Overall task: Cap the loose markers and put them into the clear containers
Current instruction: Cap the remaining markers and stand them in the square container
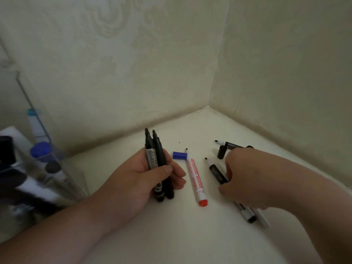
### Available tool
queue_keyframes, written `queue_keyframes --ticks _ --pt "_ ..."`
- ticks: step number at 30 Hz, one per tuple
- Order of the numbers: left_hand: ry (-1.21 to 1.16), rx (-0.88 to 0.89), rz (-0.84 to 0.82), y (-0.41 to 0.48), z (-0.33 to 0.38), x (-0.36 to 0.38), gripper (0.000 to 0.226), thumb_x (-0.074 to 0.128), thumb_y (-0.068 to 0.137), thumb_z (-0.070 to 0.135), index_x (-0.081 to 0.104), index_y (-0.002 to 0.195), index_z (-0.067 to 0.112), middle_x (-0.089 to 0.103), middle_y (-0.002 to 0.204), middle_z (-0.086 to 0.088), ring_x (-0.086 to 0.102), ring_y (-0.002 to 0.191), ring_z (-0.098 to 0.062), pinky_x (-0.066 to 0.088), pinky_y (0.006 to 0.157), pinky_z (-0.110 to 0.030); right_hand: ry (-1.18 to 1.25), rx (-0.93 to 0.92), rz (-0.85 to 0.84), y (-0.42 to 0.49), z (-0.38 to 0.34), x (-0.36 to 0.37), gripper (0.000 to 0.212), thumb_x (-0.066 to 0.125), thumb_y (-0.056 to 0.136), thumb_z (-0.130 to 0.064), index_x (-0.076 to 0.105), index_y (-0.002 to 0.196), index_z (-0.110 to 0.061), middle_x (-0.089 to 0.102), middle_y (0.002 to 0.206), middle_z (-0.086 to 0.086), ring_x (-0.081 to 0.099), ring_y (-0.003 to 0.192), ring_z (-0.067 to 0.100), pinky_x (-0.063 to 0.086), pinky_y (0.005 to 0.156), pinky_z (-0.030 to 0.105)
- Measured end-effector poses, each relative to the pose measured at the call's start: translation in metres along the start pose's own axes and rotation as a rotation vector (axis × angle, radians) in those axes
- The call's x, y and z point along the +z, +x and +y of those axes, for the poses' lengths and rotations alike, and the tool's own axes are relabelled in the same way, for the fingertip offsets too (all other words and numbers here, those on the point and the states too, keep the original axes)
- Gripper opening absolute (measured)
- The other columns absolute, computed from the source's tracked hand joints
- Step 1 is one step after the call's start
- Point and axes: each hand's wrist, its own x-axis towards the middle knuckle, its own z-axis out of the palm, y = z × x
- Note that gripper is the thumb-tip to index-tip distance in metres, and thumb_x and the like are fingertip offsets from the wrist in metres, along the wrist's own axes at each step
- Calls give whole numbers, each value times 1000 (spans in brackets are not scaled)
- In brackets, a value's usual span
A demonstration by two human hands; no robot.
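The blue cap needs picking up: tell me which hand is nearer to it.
Left. The left hand, gripping two black markers, lies just beside the blue cap; the right hand is farther off, past the red whiteboard marker.

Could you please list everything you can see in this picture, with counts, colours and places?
black markers: two, uncapped, gripped in the left hand.
whiteboard marker: one, white with red lettering, uncapped, mid-table.
blue cap: one, beside the whiteboard marker's tip.
black cap: one, upright, right of centre.
far marker: one, black, uncapped, behind the black cap.
near marker: one, black, uncapped, under the right hand's fingers.
marker ends: two, black-and-white and white, below the right wrist.
clear containers: count unclear, left edge, holding markers.
table: one, white.
left hand: one, grips both black markers.
right hand: one, over the near marker; grip unclear.
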Motion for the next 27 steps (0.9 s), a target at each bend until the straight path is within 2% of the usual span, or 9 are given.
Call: queue_keyframes --ticks 2,5,9,11,18,21,24,25,27 --pt "27 -24 -36 0 1 1 7 54 96 -2 58 101 1 76 92 -19 74 86 -34 60 73 -34 16 11 -17 0 -1 0 29 60 87 -32 44 67 -19 49 45 -5 47 43 9 43 47 25" --pt "9 -38 -49 0 4 2 7 53 97 -1 56 104 -1 76 94 -20 76 88 -33 63 76 -34 106 10 46 -2 -3 -4 29 65 81 -38 53 67 -15 56 57 2 47 48 11 37 46 23" --pt "-288 -111 -107 -3 1 6 19 59 88 1 64 107 -2 73 103 -28 74 90 -37 62 77 -42 726 -158 68 -11 -14 -10 19 67 86 -24 69 71 -13 70 59 5 58 42 15 46 43 25" --pt "-339 -132 -172 -5 -3 8 26 61 90 2 68 116 0 70 111 -30 72 95 -40 60 77 -44 839 -268 14 -11 -22 -3 19 66 92 -18 69 76 -10 72 62 8 66 47 20 54 48 30" --pt "-108 43 -172 0 -10 -1 32 68 83 11 75 114 19 74 117 -14 71 109 -31 55 96 -43 845 -300 90 -4 -25 13 13 69 93 -22 70 80 -18 73 64 2 72 54 18 63 60 40" --pt "-46 74 -157 -1 -12 -2 34 73 80 13 75 111 25 75 113 -13 72 104 -28 58 91 -37 764 -363 118 -5 -28 17 9 67 93 -18 70 84 -20 75 69 -4 72 59 11 63 66 40" --pt "93 129 -150 -4 -15 3 32 80 77 23 76 107 33 77 109 -5 74 101 -22 58 84 -28 626 -392 99 -6 -12 9 2 72 90 -27 72 90 -26 75 72 -10 72 62 8 63 69 40" --pt "117 135 -137 -4 -15 4 28 81 80 22 77 103 37 78 106 -3 74 100 -19 57 83 -24 624 -365 144 -4 0 3 4 75 88 -31 73 89 -28 75 71 -12 71 60 8 62 68 39" --pt "130 117 -165 -6 -13 6 24 76 85 17 76 98 38 79 103 -2 75 99 -16 56 81 -20 653 -258 426 4 30 -11 8 79 82 -32 72 82 -33 71 70 -20 68 57 2 57 61 27"
